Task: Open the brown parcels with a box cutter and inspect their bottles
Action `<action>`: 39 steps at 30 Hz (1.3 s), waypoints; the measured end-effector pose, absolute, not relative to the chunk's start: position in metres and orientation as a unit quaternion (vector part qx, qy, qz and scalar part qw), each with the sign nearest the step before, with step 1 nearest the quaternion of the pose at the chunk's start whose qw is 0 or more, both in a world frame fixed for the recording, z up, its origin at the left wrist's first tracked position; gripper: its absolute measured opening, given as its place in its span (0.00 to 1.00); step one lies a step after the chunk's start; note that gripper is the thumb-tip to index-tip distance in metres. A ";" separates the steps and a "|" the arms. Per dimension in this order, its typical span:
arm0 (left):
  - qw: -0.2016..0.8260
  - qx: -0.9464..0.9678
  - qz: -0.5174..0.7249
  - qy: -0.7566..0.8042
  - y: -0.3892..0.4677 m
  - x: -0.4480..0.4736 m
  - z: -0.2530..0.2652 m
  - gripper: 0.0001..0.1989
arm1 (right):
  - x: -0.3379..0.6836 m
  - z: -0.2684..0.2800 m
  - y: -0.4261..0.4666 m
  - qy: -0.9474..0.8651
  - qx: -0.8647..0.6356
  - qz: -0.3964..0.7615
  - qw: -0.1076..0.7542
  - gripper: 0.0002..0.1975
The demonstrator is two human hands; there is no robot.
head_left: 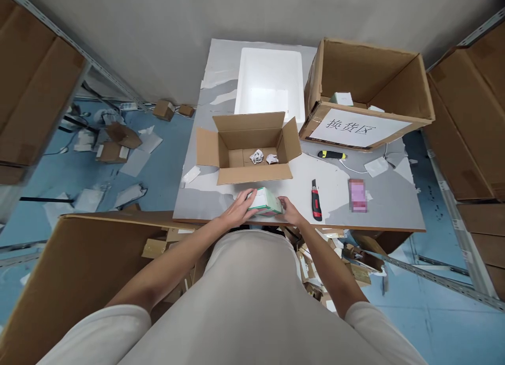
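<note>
Between my two hands, at the near edge of the table, is a small white and green box (265,201). My left hand (241,207) lies against its left side, fingers reaching over the top. On the right end, the fingers of my right hand (290,211) press against the box. Just beyond it stands an open cardboard box (254,174), flaps spread, with two crumpled pieces of paper (256,156) on its bottom.
A white foam box (270,81) and a large labelled carton (359,125) stand at the back. A red utility knife (316,201), a yellow and black knife (331,154) and a blurred pink item (358,195) lie on the right. A big carton (98,260) stands below left.
</note>
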State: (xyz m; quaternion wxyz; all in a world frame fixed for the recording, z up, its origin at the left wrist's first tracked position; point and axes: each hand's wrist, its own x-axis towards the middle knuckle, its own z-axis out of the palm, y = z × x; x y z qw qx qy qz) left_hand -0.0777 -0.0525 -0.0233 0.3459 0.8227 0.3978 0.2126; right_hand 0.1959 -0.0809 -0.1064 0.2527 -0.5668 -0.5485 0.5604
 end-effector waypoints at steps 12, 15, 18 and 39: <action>0.702 0.407 0.344 0.473 -0.094 -0.065 -0.034 0.25 | 0.198 0.023 -0.101 -0.595 -0.554 0.335 0.475 0.27; 0.735 0.330 0.306 0.506 -0.089 -0.057 -0.048 0.23 | 0.194 0.042 -0.087 -0.723 -0.505 0.267 0.388 0.26; 0.682 0.366 0.286 0.565 -0.081 -0.055 -0.049 0.33 | 0.183 0.042 -0.073 -0.803 -0.460 0.229 0.303 0.25; 0.307 0.867 0.167 0.356 -0.046 -0.049 0.005 0.25 | 0.182 -0.008 -0.084 -0.764 -0.507 0.307 0.255 0.23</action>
